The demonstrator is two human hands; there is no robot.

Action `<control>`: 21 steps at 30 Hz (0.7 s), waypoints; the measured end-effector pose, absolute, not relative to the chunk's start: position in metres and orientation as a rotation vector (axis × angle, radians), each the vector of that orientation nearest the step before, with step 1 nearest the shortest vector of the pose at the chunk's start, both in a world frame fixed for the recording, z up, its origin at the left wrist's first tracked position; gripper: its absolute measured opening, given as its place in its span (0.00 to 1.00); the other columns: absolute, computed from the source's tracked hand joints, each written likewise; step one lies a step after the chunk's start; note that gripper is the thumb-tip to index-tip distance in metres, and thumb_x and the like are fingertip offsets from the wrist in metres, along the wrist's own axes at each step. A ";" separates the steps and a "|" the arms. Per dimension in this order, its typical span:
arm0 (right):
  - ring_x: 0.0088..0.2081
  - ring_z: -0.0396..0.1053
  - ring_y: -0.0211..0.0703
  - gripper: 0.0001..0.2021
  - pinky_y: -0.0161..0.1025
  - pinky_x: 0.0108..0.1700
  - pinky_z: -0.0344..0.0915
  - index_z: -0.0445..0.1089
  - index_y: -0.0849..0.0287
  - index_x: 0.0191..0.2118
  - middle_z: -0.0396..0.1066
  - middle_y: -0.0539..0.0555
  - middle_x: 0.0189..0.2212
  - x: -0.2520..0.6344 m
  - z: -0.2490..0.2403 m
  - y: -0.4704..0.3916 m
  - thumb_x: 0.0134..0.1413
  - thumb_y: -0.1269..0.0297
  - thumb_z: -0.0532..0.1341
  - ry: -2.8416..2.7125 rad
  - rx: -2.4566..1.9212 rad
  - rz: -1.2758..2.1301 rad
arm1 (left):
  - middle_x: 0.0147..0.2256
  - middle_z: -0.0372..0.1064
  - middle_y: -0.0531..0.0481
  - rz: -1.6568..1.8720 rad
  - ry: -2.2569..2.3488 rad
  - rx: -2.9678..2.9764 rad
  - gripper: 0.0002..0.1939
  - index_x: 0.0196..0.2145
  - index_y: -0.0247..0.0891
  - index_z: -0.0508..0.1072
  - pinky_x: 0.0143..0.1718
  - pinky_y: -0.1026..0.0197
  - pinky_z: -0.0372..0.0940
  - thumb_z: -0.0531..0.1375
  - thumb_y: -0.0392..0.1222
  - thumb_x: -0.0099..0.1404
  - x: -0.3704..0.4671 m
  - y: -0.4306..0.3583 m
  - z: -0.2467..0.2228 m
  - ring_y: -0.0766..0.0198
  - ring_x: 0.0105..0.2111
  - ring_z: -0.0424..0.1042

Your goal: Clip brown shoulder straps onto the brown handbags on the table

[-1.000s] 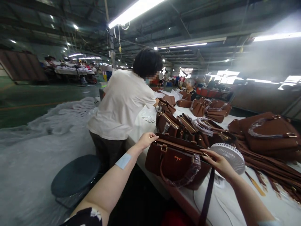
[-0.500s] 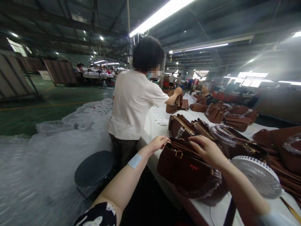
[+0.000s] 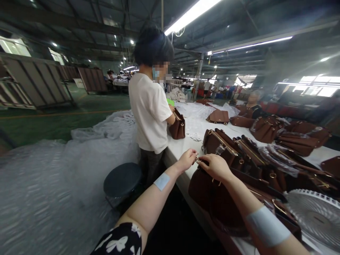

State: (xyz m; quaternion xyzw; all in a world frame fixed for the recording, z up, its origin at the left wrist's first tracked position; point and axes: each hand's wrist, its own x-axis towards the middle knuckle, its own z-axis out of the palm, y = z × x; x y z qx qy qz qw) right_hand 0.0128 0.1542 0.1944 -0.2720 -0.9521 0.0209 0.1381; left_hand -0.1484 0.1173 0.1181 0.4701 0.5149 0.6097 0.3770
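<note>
With left fingers (image 3: 191,154) pinched closed on the small clip (image 3: 197,159) at the bag's end (image 3: 200,191) and right fingers (image 3: 205,158) beside them, grip unclear, keep both light and level.

Nearest bag (image 3: 212,198) — partly behind right forearm (image 3: 239,193)

no readable lettering in view
no text, label, brand, number or sign can be read: the near brown bag (image 3: 208,198) toward five o'clock lies in deep shade, the pale fan (image 3: 313,219) at four o'clock is too blurred, and the small brown bag (image 3: 218,116) just above three o'clock is too far off.
</note>
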 end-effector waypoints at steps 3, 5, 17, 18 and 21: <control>0.42 0.74 0.48 0.18 0.40 0.42 0.64 0.79 0.51 0.42 0.79 0.53 0.40 0.009 0.193 0.156 0.63 0.50 0.54 -2.733 -0.860 0.085 | 0.19 0.60 0.60 1.544 1.299 1.284 0.12 0.37 0.36 0.66 0.22 0.67 0.53 0.55 0.49 0.66 -0.147 0.113 0.121 0.72 0.18 0.58; 0.42 0.74 0.47 0.17 0.39 0.40 0.64 0.79 0.50 0.40 0.79 0.53 0.40 0.008 0.192 0.158 0.63 0.51 0.55 -2.718 -0.893 0.102 | 0.20 0.62 0.59 1.545 1.268 1.281 0.13 0.38 0.36 0.65 0.22 0.67 0.53 0.52 0.50 0.68 -0.145 0.109 0.123 0.71 0.19 0.60; 0.41 0.74 0.46 0.15 0.37 0.39 0.62 0.79 0.53 0.38 0.79 0.54 0.39 0.008 0.192 0.154 0.63 0.56 0.55 -2.699 -0.923 0.033 | 0.23 0.67 0.55 1.486 1.550 0.984 0.09 0.33 0.36 0.68 0.22 0.68 0.56 0.52 0.40 0.68 -0.140 0.100 0.118 0.72 0.21 0.64; 0.41 0.74 0.46 0.15 0.38 0.39 0.62 0.79 0.54 0.38 0.79 0.54 0.39 0.007 0.192 0.153 0.63 0.56 0.55 -2.696 -0.927 0.032 | 0.22 0.66 0.55 1.462 1.581 0.944 0.10 0.31 0.36 0.68 0.22 0.68 0.55 0.51 0.40 0.68 -0.138 0.099 0.116 0.72 0.20 0.63; 0.41 0.74 0.48 0.16 0.38 0.40 0.62 0.79 0.55 0.39 0.79 0.56 0.39 0.007 0.193 0.153 0.65 0.56 0.55 -2.720 -0.908 0.014 | 0.20 0.65 0.55 1.399 1.581 0.883 0.11 0.28 0.36 0.67 0.20 0.67 0.55 0.52 0.41 0.67 -0.126 0.093 0.110 0.70 0.18 0.63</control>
